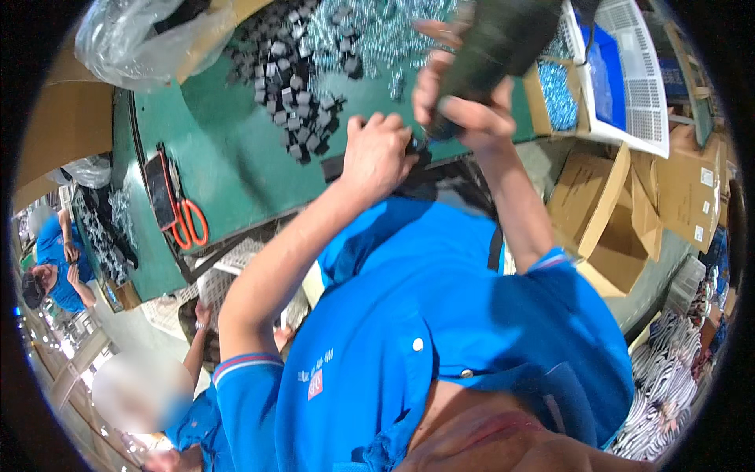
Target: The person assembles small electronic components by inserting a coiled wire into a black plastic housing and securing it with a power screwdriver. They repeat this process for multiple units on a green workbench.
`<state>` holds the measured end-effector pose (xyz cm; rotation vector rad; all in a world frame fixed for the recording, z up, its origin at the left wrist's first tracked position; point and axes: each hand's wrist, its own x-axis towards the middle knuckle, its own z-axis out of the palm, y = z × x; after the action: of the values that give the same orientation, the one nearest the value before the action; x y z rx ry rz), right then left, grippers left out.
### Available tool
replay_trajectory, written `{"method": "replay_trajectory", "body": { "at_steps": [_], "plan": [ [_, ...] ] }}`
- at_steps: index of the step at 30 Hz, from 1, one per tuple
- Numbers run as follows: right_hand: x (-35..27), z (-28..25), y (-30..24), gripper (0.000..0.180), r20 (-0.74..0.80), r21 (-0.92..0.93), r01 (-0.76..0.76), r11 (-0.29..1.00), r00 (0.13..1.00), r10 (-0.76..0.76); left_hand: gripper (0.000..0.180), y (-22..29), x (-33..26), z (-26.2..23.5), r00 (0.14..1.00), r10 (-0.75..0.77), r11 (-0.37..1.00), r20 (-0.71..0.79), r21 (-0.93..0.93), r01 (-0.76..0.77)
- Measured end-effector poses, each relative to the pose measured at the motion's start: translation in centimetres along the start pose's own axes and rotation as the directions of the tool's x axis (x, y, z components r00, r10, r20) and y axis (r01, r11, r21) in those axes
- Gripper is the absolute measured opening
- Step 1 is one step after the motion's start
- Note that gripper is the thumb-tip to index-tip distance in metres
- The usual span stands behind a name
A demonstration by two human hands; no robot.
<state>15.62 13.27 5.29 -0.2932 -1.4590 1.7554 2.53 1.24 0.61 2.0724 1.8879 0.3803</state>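
Note:
My right hand (480, 122) is wrapped round a thick dark electric screwdriver (503, 47), blurred by motion, its narrow end slanting down toward my left hand. My left hand (379, 153) is closed at the table's near edge, on a small black part (417, 149) that the fingers mostly hide. The two hands are close together. Beyond my left hand lies a loose spread of small black blocks (295, 98). A heap of shiny bluish screw-like metal pieces (377, 35) lies further back.
Orange-handled scissors (189, 224) lie beside a dark phone (161, 193) on the green table (228, 165). A cardboard box of metal pieces (558, 94) and a white crate (645, 86) stand right. Clear plastic bags (126, 47) sit far left. Co-workers (59, 259) are at left.

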Motion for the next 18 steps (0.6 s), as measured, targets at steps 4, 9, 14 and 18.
{"method": "replay_trajectory", "body": {
  "at_steps": [4, 9, 14, 18],
  "plan": [
    [-0.4, -4.0, -3.4, 0.045, -0.433, -0.218, -0.231, 0.948, 0.894, 0.118, 0.031, 0.5, 0.1, -0.1, 1.000, -0.024, 1.000, 0.011, -0.020, 0.024],
    [-2.5, -10.8, 2.1, 0.063, -0.447, -0.781, -0.404, 0.476, 0.894, 0.025, 0.033, 0.6, -0.5, -0.1, 0.995, -0.040, 0.999, -0.096, -0.012, 0.039],
    [-5.0, -11.8, -1.1, 0.039, -0.557, -0.756, -0.468, 0.457, 0.827, -0.075, 0.043, 0.6, -6.8, -6.1, 0.942, -0.213, 0.977, -0.259, -0.045, 0.209],
    [-5.9, -19.5, -4.5, 0.043, -0.567, -0.809, -0.564, -0.165, 0.823, -0.032, 0.036, -5.4, -18.2, -9.2, 0.683, -0.658, 0.647, -0.316, 0.226, 0.728]
  ]
}}
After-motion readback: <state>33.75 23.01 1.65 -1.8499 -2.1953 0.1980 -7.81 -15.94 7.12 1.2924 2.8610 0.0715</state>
